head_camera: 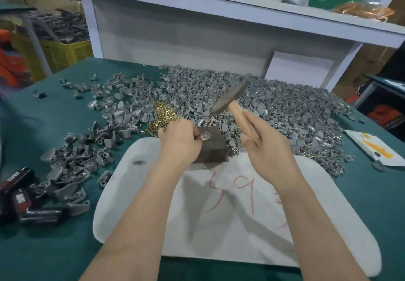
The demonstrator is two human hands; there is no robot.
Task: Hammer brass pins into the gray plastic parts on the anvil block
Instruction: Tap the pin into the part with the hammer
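TAPER on packs (pixel 19 193), 39 (red) on cloth (pixel 131 195)

matt gray plastic parts (pixel 274 96), shiny brass pins (pixel 163 114), wooden-handled hammer (pixel 232 98)

1 head view — downward, close

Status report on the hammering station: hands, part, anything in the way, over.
Right hand grips hammer, raised over anvil block. Left hand pinches gray part on it. Left hand close beside strike spot.
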